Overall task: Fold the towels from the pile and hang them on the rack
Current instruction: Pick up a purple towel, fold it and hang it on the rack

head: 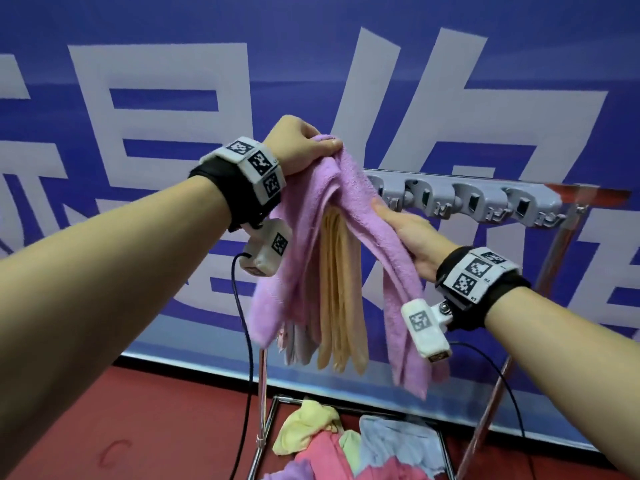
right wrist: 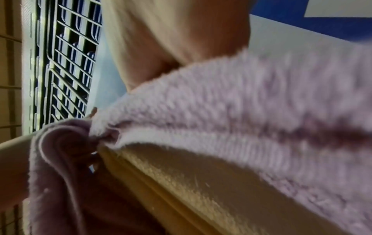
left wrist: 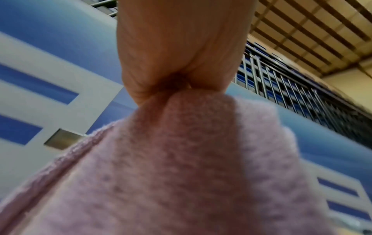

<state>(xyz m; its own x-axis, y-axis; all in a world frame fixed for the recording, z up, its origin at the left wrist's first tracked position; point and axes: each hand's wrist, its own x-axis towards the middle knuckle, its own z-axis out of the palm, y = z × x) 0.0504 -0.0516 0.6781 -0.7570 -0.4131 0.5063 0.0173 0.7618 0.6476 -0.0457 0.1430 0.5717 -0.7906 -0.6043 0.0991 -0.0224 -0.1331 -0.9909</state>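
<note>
A purple towel [head: 349, 199] hangs in folds in front of the rack's grey clip bar [head: 467, 202]. My left hand [head: 304, 143] grips its bunched top edge from above; the left wrist view shows the hand [left wrist: 177, 47] closed on the purple towel [left wrist: 181, 174]. My right hand [head: 405, 233] holds the towel's right fold, thumb on the front and fingers hidden behind. A peach towel [head: 341, 289] hangs from the rack under the purple one, and the right wrist view shows the peach towel [right wrist: 181, 182] below the purple towel [right wrist: 241, 103]. The pile [head: 346, 452] lies below.
Pale towels [head: 298, 341] hang behind the peach one. The rack's metal post [head: 550, 258] slants down at the right, and its base frame [head: 266, 441] surrounds the pile on the red floor. A blue banner wall [head: 173, 64] stands close behind.
</note>
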